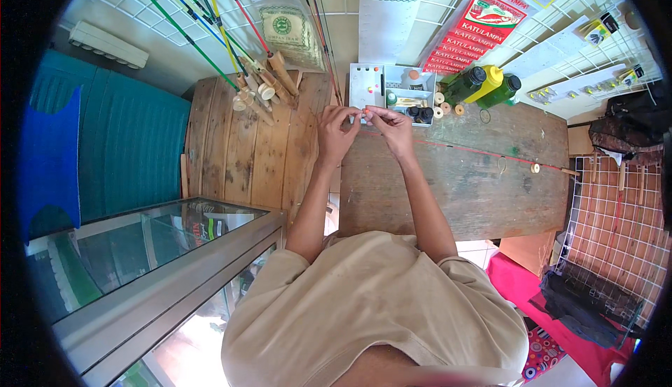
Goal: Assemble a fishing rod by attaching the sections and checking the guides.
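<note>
At the upper centre of the frame, a person's left hand (336, 132) and right hand (394, 132) meet fingertip to fingertip, both grips pinched narrow on what appears to be a tiny reddish piece (366, 111), its exact form too small to tell. The piece sits at the fingertips over the near edge of a white compartment tray (361, 82), likely held in two hands because its size leaves room for little more than fingertips. The tray's dividers seem meant to keep small parts sorted and within reach; spools (439, 98) and a yellow bottle (488, 83) stand just beside it. A thin red rod (465, 148) lies across the desk (448, 201), while rods with pale handles (280, 72) lean at upper left, perhaps to spare working room.
</note>
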Action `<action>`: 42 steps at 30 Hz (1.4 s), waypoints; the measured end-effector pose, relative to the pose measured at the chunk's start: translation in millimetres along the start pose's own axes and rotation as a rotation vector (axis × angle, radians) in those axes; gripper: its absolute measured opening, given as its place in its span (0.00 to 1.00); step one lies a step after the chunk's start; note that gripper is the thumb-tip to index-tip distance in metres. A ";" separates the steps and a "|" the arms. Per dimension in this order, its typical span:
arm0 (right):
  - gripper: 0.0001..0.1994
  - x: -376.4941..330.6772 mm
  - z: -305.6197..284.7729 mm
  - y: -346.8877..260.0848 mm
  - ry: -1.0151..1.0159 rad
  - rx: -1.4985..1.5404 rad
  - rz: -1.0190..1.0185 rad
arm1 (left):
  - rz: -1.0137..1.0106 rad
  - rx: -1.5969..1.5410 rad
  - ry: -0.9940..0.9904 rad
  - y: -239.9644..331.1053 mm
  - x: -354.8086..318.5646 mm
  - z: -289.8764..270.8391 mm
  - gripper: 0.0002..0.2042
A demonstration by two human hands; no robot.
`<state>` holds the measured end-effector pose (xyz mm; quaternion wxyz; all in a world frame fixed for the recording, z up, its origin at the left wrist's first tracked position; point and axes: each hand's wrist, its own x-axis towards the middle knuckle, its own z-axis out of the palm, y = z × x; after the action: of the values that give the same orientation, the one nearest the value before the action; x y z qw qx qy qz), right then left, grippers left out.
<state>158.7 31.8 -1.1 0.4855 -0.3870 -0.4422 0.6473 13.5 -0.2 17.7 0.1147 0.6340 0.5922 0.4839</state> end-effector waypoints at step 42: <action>0.09 -0.5 6.2 -0.6 -0.002 0.048 -0.026 | -0.017 -0.013 0.023 2.5 -0.9 -2.8 0.06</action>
<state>153.2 30.1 1.5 0.5024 -0.3687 -0.4322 0.6518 13.2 -2.9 20.5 0.1160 0.6224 0.5959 0.4939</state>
